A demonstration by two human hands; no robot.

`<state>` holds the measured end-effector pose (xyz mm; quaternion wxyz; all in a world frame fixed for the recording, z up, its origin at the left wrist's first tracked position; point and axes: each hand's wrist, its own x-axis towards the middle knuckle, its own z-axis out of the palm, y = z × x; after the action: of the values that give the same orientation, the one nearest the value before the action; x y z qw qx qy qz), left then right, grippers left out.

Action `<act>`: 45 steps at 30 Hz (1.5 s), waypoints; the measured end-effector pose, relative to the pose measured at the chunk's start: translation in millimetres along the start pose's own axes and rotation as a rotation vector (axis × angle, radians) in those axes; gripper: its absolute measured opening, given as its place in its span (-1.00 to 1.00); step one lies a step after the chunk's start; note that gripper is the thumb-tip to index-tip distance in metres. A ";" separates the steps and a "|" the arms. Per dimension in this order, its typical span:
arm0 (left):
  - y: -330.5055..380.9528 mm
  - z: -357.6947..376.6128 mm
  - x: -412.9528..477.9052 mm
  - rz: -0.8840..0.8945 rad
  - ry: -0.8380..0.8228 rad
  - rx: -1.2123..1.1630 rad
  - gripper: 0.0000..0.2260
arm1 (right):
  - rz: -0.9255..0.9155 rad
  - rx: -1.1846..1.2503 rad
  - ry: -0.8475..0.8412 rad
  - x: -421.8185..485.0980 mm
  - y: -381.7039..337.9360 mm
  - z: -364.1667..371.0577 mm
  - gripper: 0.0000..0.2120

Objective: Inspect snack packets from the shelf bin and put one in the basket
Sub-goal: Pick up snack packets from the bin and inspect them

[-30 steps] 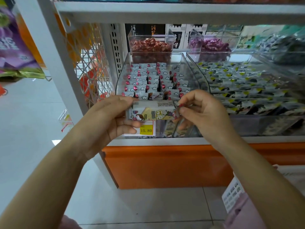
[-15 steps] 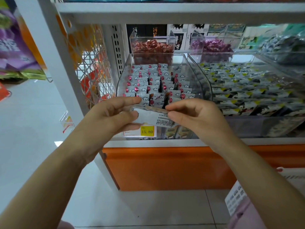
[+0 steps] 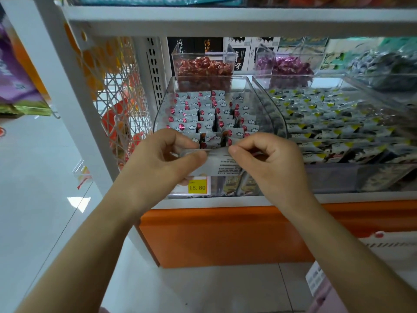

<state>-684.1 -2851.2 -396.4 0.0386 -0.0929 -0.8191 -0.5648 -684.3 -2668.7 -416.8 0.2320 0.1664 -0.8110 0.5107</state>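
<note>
Just in front of the shelf bin [image 3: 163, 114], with what seems to be the basket [image 3: 389, 244] well below and right of it, the hands, left hand [image 3: 161, 162] and right hand [image 3: 272, 160], each pinch an end of one snack packet [image 3: 222, 165]; holding it flat and taut should make its small print readable.

Both hands up front: left hand [image 3: 158, 163] and right hand [image 3: 268, 163] pinch a small white printed snack packet [image 3: 220, 164] just before the clear plastic shelf bin [image 3: 266, 109], yellow price tag [image 3: 197, 187] beneath.
</note>
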 end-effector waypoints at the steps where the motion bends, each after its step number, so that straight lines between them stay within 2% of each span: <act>1: 0.6 0.8 0.2 0.010 0.028 0.030 -0.83 | -0.004 -0.003 -0.001 0.3 0.1 0.8 -0.87; 6: -3.4 -4.3 -0.2 0.068 0.104 0.163 -0.79 | -0.011 -0.018 -0.029 1.0 0.0 3.3 -0.89; 10: -6.6 -13.7 -1.8 0.085 0.003 0.160 -0.58 | -0.001 -0.007 -0.101 3.6 -0.1 -1.5 -0.89; 15: -8.3 -21.1 -6.1 0.112 -0.114 0.142 -0.49 | 0.025 -0.043 -0.248 6.7 2.3 -7.3 -0.86; 21: -4.7 -22.5 -8.2 0.058 -0.164 0.059 -0.60 | 0.064 -0.044 -0.317 13.3 0.3 -16.4 -0.87; 29: 0.8 -22.7 -9.2 0.005 -0.190 0.034 -0.83 | 0.132 0.123 -0.341 13.8 -4.7 -17.9 -0.82; 35: 2.2 -25.1 -10.4 0.013 -0.205 -0.074 -0.74 | 0.221 0.164 -0.231 9.1 -0.2 -11.8 -0.84; 39: 1.3 -24.1 -10.3 0.083 -0.221 0.025 -0.54 | 0.307 0.234 -0.185 5.5 2.2 -6.7 -0.84; 45: -4.9 -26.6 -6.6 0.011 -0.153 -0.062 -0.69 | 0.471 0.525 -0.341 6.8 -2.5 -8.5 -0.86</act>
<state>-679.6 -2878.4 -392.5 -0.0240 -0.1415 -0.8013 -0.5808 -687.0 -2662.3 -408.1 -0.0802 0.1117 -0.6957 0.7051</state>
